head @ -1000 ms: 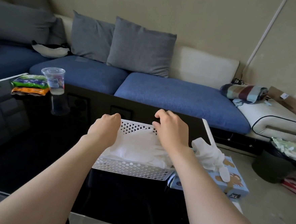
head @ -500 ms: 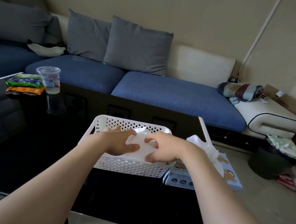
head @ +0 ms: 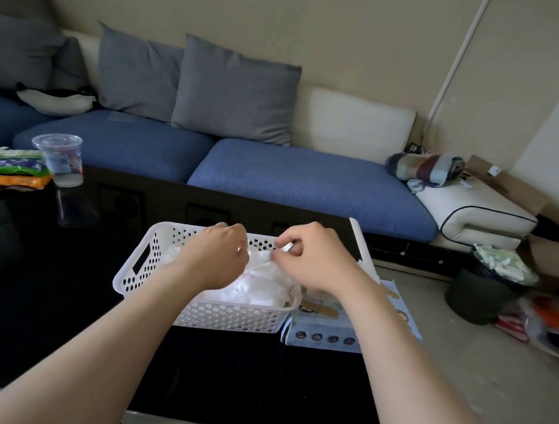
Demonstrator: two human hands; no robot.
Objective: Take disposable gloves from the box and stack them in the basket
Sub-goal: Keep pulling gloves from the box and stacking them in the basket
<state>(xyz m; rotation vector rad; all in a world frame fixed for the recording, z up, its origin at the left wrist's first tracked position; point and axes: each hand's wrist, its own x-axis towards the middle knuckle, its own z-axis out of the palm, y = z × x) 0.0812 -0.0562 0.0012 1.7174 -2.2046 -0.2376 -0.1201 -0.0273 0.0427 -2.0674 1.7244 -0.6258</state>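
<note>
Basket (head: 135, 269) white, on black counter (head: 50, 295), box (head: 326, 329) just beside on right. Glove pile (head: 259, 291) lies inside basket. I see right hand (head: 314, 262) pinching top glove (head: 264, 262) edge; left hand (head: 217, 257) curled against it, grip I cannot tell.

**One Camera, Worn on the Head**

There is just one view. The camera sits on the person's head and looks forward and down. The black table (head: 50, 295) fills the bottom, very near. Both arms reach in from below. The left hand (head: 217, 257) and right hand (head: 314, 264) meet over the basket (head: 231, 317) of gloves (head: 266, 287) near the table's far right corner. The sofa (head: 306, 180) sits farther back.
</note>
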